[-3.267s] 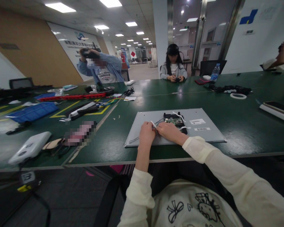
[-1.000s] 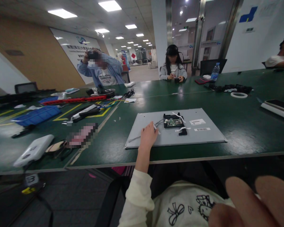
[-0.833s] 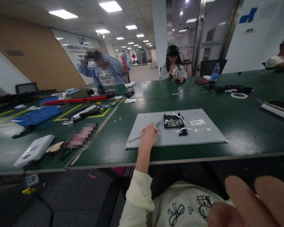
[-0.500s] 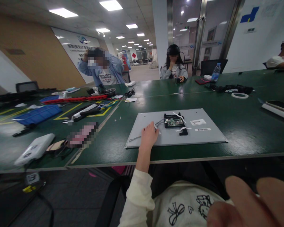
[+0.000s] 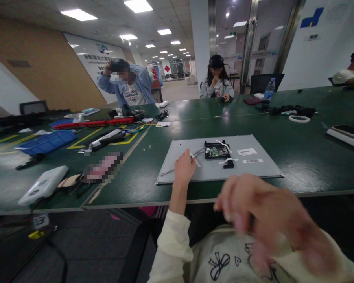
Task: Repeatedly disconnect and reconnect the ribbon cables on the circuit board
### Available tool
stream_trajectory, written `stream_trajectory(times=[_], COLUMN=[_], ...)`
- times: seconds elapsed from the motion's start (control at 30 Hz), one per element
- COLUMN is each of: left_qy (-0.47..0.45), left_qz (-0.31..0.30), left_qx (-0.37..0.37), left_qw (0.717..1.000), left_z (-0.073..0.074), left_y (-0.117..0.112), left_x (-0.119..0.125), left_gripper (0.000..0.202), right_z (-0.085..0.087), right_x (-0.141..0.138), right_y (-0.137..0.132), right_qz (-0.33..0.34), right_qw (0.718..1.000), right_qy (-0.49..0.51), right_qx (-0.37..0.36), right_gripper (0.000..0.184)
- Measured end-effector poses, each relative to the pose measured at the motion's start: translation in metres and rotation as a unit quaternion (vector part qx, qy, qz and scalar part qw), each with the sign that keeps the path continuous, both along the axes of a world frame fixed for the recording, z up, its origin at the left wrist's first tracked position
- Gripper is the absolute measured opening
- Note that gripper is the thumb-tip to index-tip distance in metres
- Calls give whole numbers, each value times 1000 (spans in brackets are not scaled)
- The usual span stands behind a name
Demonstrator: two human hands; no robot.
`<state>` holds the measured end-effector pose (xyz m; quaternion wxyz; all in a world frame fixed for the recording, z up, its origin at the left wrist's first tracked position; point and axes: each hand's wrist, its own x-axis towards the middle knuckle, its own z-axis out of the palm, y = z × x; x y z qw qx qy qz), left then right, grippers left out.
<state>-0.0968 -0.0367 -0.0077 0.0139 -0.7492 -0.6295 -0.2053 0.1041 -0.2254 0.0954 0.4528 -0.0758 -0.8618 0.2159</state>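
Observation:
A grey flat panel [image 5: 253,169] lies back-up on the green table [image 5: 306,153], with a small circuit board [image 5: 214,150] and thin wires at its middle. My left hand [image 5: 184,168] rests closed on the panel's left part, pinching a white strip of tape [image 5: 194,159] by the wires. My right hand [image 5: 253,212] hangs in the air close to the camera, below the table edge and away from the panel; it is smeared by motion and its fingers do not show clearly.
A blue tray [image 5: 47,142], a white device [image 5: 43,184], red bar [image 5: 94,123] and cables lie on the left. A tape roll [image 5: 297,118], water bottle [image 5: 269,90] and flat device [image 5: 346,133] sit at right. People sit across the table.
My right hand left the panel, rose close to the camera and has now swung leftward and down, blurred. My left hand stays on the panel by the wires.

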Motion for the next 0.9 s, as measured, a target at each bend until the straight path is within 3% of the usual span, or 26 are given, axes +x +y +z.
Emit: stream_trajectory(times=[0.03,0.17,0.27,0.4,0.6,0.9], left_qy=[-19,-92,-121,-130,-128,-107], left_qz=[11,50,59,49,48,56], left_qx=[23,102,127,122,118,96], left_qw=[999,989,983,983,984,988], left_z=[0,1,3,5,3,7], left_y=[1,6,6,3,2,-3], left_x=[-1,-5,-7,-5,-4,-3], left_gripper=[41,36,34,33,31,32], right_z=[-6,-53,-92,-114,-119,-133], right_x=[-3,-9,-4,-1,-2,-1], right_y=[23,115,152,160,162,188], right_qz=[-3,-102,-124,-161,-168,-269], right_qw=[1000,975,948,932,931,916], right_qy=[13,-193,-285,-319,-314,-294], right_qx=[-15,32,60,54,83,55], right_gripper=[20,33,50,59,51,59])
